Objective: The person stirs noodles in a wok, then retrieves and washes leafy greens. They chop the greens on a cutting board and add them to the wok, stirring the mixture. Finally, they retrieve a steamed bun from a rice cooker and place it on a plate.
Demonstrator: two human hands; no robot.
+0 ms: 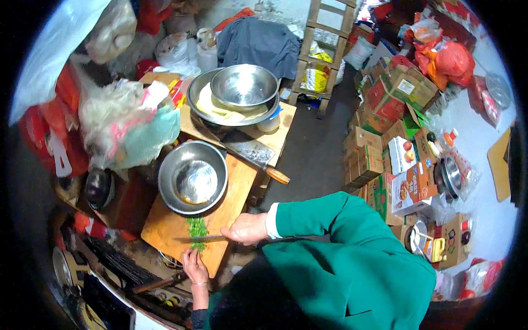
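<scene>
Chopped green vegetable pieces (197, 230) lie in a narrow strip on a wooden cutting board (165, 231). My right hand (247, 228) is closed around the handle of a knife (202, 238), whose blade, seen edge-on, crosses the greens. My left hand (195, 266) rests its fingertips at the near end of the strip, just below the blade; whether the fingers pinch any greens is unclear. Beyond the greens, an empty steel basin (193, 178) stands on the board. Farther off lies a cleaver (247, 147) with a wooden handle.
Behind the board, a large metal basin (194, 105) holds pale material and a smaller steel bowl (244, 84). A lidded plastic tub (269, 123) stands beside them. Plastic bags (144, 138) crowd the left, an eggplant (98, 188) below them. Stacked cardboard boxes (363, 161) and a wooden ladder (303, 62) stand farther away.
</scene>
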